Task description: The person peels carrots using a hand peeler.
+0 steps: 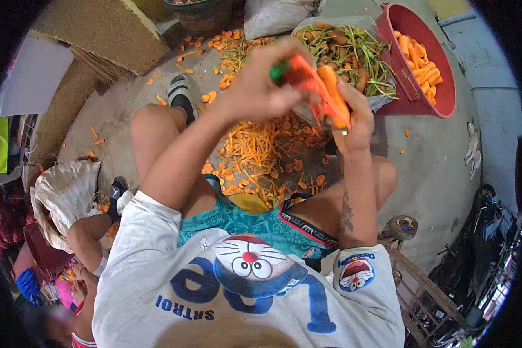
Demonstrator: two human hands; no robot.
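My left hand (260,87) is closed around an orange-red peeler (308,81) with a green end, slightly blurred by motion. The peeler lies along a carrot (330,84), which my right hand (358,119) grips from the right, fingers mostly behind it. The carrot's upper part looks smooth and bright orange. Below both hands, between my legs, is a pile of carrot peelings (252,148) and cut ends on the floor. Just beyond my hands, a sack of unpeeled carrots (345,49) with green stems stands open.
A red tub (446,95) at the upper right holds peeled carrots (420,64). A white sack (278,17) and a dark bucket (200,17) stand at the back. Another person (87,290) sits at lower left beside a pale sack (64,194). A metal-framed cart (423,284) stands at right.
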